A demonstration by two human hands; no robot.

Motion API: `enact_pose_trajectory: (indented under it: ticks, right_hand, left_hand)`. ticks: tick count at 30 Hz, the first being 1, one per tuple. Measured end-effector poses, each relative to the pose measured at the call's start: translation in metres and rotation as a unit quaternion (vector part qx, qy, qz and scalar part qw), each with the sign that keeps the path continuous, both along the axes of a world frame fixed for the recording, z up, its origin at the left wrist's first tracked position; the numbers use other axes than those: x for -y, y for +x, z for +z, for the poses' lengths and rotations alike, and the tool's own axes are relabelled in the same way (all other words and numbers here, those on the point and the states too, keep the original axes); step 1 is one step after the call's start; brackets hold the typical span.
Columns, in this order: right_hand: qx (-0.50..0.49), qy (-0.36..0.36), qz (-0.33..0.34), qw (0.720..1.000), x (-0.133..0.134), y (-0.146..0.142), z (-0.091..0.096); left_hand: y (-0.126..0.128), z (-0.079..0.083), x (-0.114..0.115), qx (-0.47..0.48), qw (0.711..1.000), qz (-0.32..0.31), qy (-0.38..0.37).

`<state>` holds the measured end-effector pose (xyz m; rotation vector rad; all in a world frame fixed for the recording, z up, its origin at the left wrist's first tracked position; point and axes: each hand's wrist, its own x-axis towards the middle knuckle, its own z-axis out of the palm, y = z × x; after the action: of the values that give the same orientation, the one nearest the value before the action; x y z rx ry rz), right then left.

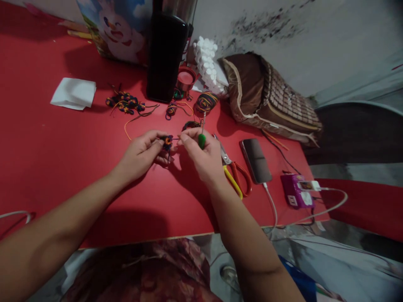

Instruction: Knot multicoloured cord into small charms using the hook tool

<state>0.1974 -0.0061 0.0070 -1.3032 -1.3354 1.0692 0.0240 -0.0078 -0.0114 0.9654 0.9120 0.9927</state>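
My left hand (143, 153) is closed around a small crocheted piece (168, 142) of dark purple and orange yarn, pinched between thumb and fingers. To its right, my right hand (203, 155) keeps a green-handled crochet hook (202, 141) tucked in its grip, the metal shaft pointing away from me. Its thumb and fingertips also pinch a dark strand that runs to the crocheted piece. A ball of multicoloured yarn (206, 102) lies just beyond my right hand. More crocheted pieces (125, 102) are heaped farther left, with loose yarn ends.
Pliers (234, 172) with red and yellow handles and a phone (256, 161) on a white cable lie to the right. Past them sits a purple box (296, 191). A tall black object (166, 58), a brown cushion (270, 92) and a folded white paper (74, 93) are also on the red table (63, 155).
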Motion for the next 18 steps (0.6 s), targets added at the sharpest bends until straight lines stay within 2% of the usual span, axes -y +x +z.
enact_pose_trajectory:
  ticks: [3,7,10,14,18]
  right_hand:
    - [0.024,-0.021,0.045,0.998,0.003,-0.005,-0.003]
    - [0.072,-0.009,0.028,0.997,0.000,-0.005,-0.009]
    - [0.088,0.020,0.012,0.996,-0.003,0.000,-0.009]
    - [0.055,0.045,-0.029,0.997,-0.003,0.004,-0.004]
    - [0.079,0.034,0.025,0.996,0.001,0.001,-0.004]
  left_hand:
    - [-0.001,-0.002,0.003,-0.055,0.997,-0.017,0.053]
    - [-0.002,0.001,0.005,-0.134,0.985,-0.022,0.109]
    - [-0.002,0.003,0.004,-0.143,0.985,-0.011,0.098]
    - [-0.001,0.003,0.002,-0.139,0.987,-0.003,0.085]
    - [-0.001,0.001,0.001,-0.124,0.988,0.001,0.090]
